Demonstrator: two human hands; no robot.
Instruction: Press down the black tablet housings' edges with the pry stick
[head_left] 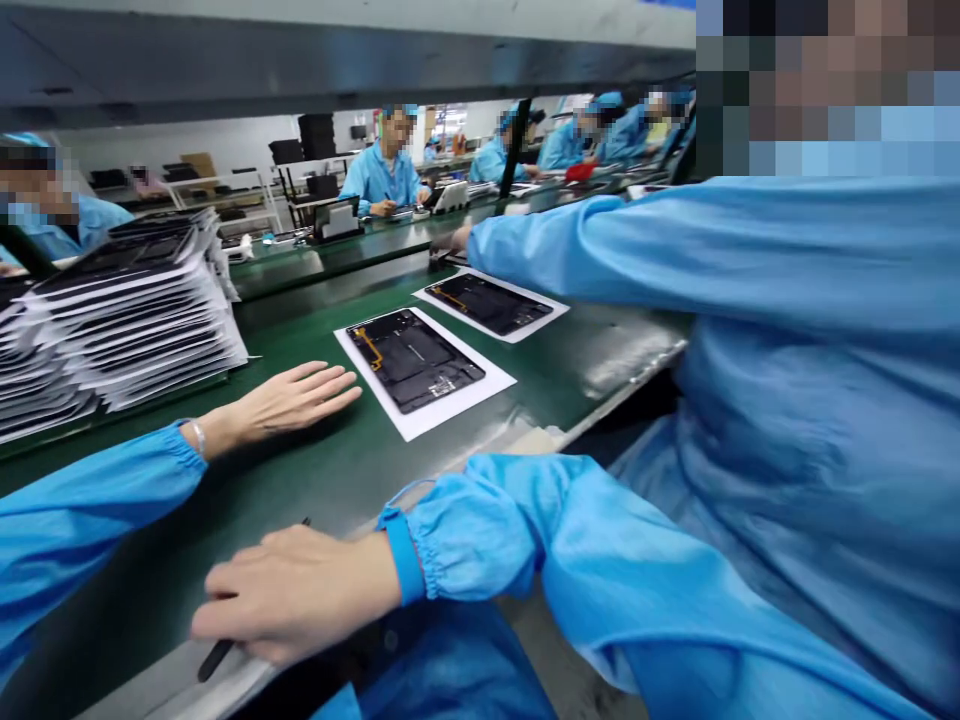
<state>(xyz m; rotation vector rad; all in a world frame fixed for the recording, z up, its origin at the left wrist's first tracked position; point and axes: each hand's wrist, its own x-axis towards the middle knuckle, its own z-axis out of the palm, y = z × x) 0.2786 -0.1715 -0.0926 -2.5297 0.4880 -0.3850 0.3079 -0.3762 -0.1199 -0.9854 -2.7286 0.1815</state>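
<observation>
Thin black rectangular panel (421,362), probably light: hold its edges. Beside it, left grip (296,402) empty; right grip (296,590) clasps slim black stick (214,661).

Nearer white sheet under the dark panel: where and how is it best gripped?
Probably pinch the white sheet at its near edge, coming from the person's side: its widest bare margin shows there, beyond the flat dark panel. The left hand, open beside it, is nearest.
</observation>
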